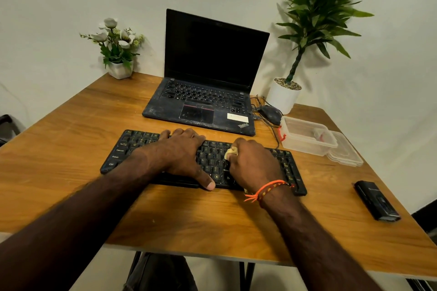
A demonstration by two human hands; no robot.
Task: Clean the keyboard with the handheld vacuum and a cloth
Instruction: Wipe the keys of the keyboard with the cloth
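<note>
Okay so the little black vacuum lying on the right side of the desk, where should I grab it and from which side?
Probably around the middle of the handheld vacuum, from above with the right hand. It lies flat and long, with bare table along both long sides, so fingers can close across its narrow width. That hand first has to put down the cloth.

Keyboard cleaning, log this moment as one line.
stage: wiping | left hand: flat on keyboard | right hand: grips cloth on keys | vacuum: idle, table's right
</note>
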